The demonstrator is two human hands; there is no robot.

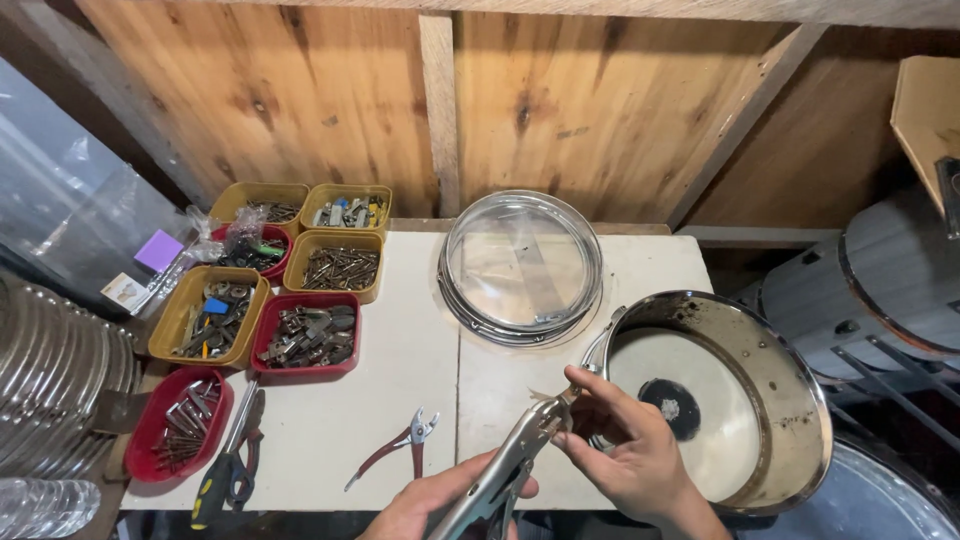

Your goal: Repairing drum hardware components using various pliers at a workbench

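My left hand (432, 505) gripped locking pliers (510, 455) whose jaws met the rim of the drum shell (790, 400), steadied by my right hand (625, 445); hardware apparently not yet freed.

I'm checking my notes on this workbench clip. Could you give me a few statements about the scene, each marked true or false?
1. The left hand holds silver locking pliers. True.
2. The right hand rests on the red-handled pliers. False: they lie alone on the white table.
3. The shallow metal drum shell is right of the stacked chrome hoops. True.
4. All parts trays are red. False: several are yellow.
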